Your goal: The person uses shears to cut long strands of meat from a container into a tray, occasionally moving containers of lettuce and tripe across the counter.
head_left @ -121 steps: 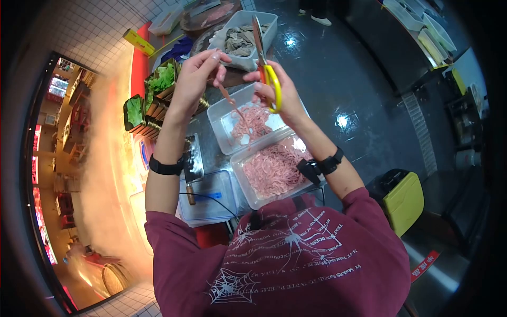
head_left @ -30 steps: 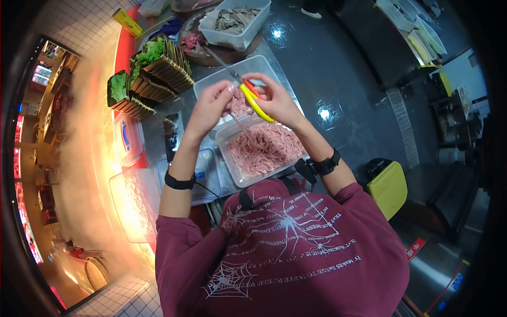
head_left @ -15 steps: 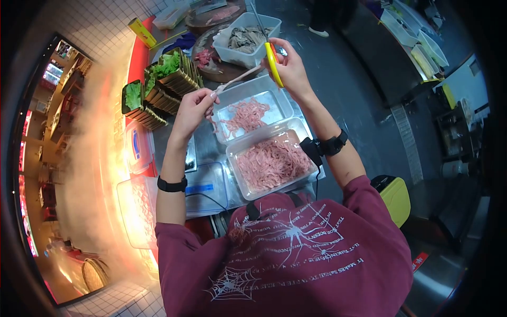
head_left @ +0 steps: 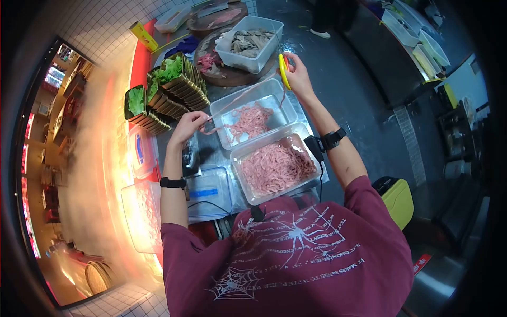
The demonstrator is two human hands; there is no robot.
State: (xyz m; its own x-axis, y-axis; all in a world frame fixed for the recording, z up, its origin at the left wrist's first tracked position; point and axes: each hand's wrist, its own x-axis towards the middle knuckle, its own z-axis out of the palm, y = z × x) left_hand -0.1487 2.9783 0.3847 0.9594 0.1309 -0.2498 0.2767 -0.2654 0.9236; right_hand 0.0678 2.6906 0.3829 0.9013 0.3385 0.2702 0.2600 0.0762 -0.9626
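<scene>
My left hand (head_left: 190, 127) is closed, pinching the end of a long pink strand of intestine-like meat (head_left: 238, 98) at the left side of a clear plastic box (head_left: 217, 112). That strand stretches over the box toward my right hand (head_left: 299, 80), which grips scissors with yellow handles (head_left: 284, 71), blades pointing up and away. Another stretch of strand hangs below the right hand. Inside the box lies a loose heap of strands (head_left: 251, 120). Closer to me stands a second plastic box (head_left: 238, 177), filled with a larger mass of pink strands (head_left: 274, 166).
Behind the boxes, a tub of grey folded pieces (head_left: 251, 42) rests on a round chopping block (head_left: 227, 78). Stacked containers with lettuce (head_left: 171, 68) stand left. A lidded box (head_left: 211, 193) lies near my left forearm. Steam rises along the left counter. A person's shoe (head_left: 320, 34) shows behind.
My left hand has moved down and slightly left, my right hand down and right with the scissors. The strand between them is now stretched longer and thinner.
</scene>
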